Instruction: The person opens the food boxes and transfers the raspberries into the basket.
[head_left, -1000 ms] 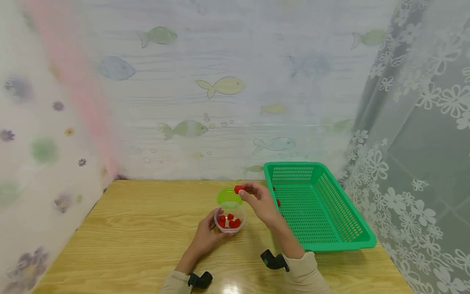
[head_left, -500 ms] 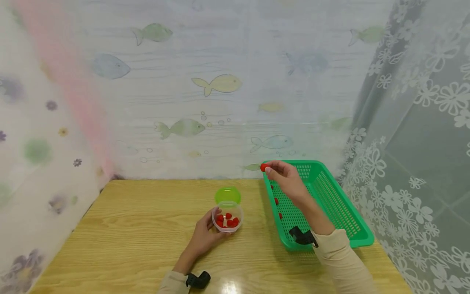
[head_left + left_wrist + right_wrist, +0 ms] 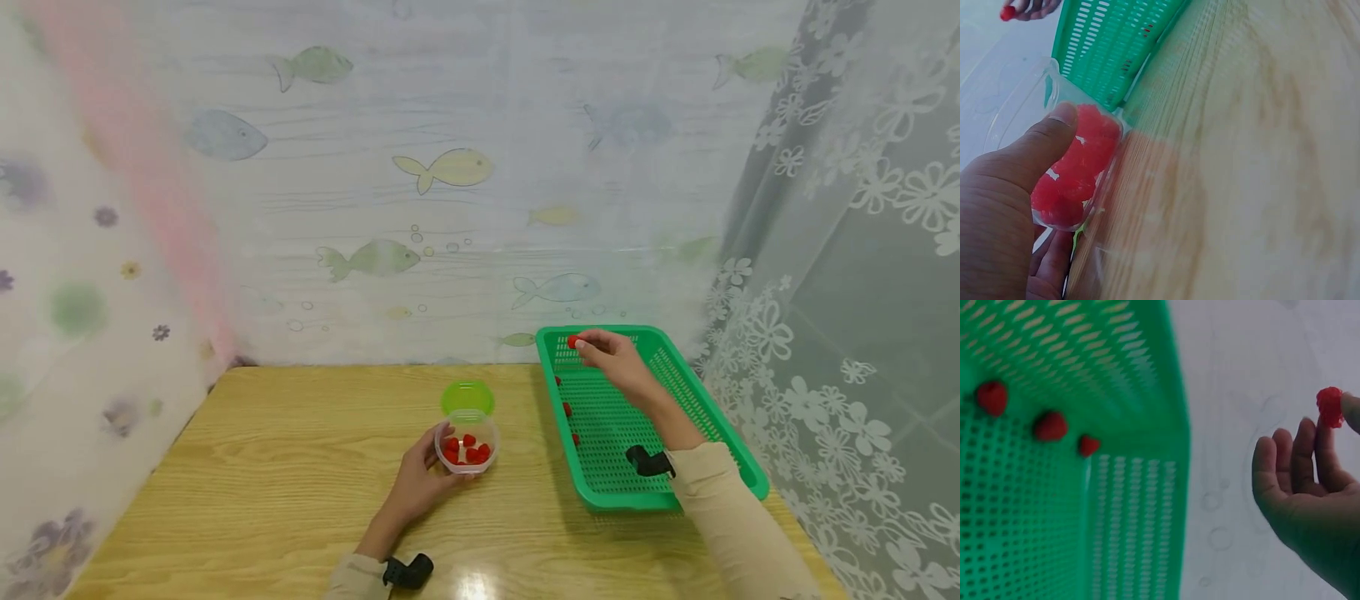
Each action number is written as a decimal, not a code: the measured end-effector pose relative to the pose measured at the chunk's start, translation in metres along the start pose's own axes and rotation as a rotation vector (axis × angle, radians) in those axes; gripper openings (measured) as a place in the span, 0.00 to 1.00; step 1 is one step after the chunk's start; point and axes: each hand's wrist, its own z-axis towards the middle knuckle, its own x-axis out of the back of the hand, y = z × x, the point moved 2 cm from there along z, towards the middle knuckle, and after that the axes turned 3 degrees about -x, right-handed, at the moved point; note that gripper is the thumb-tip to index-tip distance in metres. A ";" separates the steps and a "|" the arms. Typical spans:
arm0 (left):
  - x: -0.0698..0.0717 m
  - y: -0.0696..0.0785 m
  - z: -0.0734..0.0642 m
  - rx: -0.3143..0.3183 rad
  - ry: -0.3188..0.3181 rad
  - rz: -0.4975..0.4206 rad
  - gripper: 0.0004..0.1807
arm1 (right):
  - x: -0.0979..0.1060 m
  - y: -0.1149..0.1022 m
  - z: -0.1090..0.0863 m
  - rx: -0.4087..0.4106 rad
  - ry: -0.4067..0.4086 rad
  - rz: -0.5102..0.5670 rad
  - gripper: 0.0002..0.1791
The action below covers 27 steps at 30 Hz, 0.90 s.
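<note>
A raspberry (image 3: 1330, 407) is pinched between thumb and forefinger of my right hand (image 3: 618, 364), held above the far part of the green basket (image 3: 592, 501). The other fingers of that hand are spread. Inside the basket, three raspberries (image 3: 1050, 426) lie in a row along its left side. My left hand (image 3: 422, 479) grips a small clear tub (image 3: 468, 417) standing on the table, thumb on the near side in the left wrist view and fingers partly hidden behind. Several raspberries (image 3: 1079, 169) lie in the tub.
A bright green lid (image 3: 467, 397) lies just behind the tub on the wooden table (image 3: 300, 467). The basket's raised rim stands to the right of the tub. A fish-patterned curtain (image 3: 450, 250) hangs at the table's back edge, with a floral lace curtain at right.
My right hand has moved right, from beside the tub up over the basket, still pinching the raspberry. The left hand and the tub have stayed in place.
</note>
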 end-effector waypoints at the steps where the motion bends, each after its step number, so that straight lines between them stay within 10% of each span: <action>1: 0.000 0.000 0.000 -0.002 -0.002 -0.002 0.49 | 0.002 0.005 0.002 0.005 -0.007 -0.006 0.24; 27: -0.006 0.003 -0.004 0.044 0.036 -0.030 0.49 | 0.028 0.065 0.020 -0.190 -0.036 -0.026 0.33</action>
